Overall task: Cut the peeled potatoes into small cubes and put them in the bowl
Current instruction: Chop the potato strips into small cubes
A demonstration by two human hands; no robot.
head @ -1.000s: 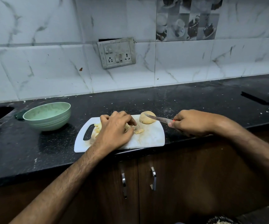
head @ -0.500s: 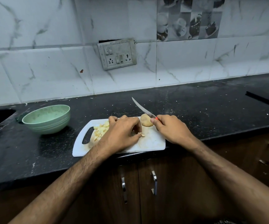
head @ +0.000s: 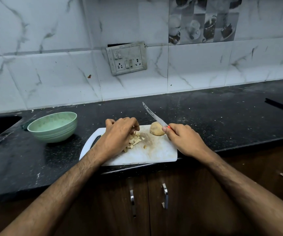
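On the bench (head: 205,116) I see one board (head: 154,154) carrying one whole potato (head: 156,128) and one heap of cubes (head: 134,140); one bowl (head: 53,126) looks empty. My left hand (head: 118,135) curls its fingers over the cubes, my right hand (head: 182,139) grips one knife (head: 154,115).

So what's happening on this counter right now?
A person is dicing potatoes on a white cutting board. The left hand is cupped over a pile of potato cubes; whether it grips any is hidden. The right hand holds a knife, blade raised off the board. One whole potato waits uncut. The green bowl beside the board shows no cubes.
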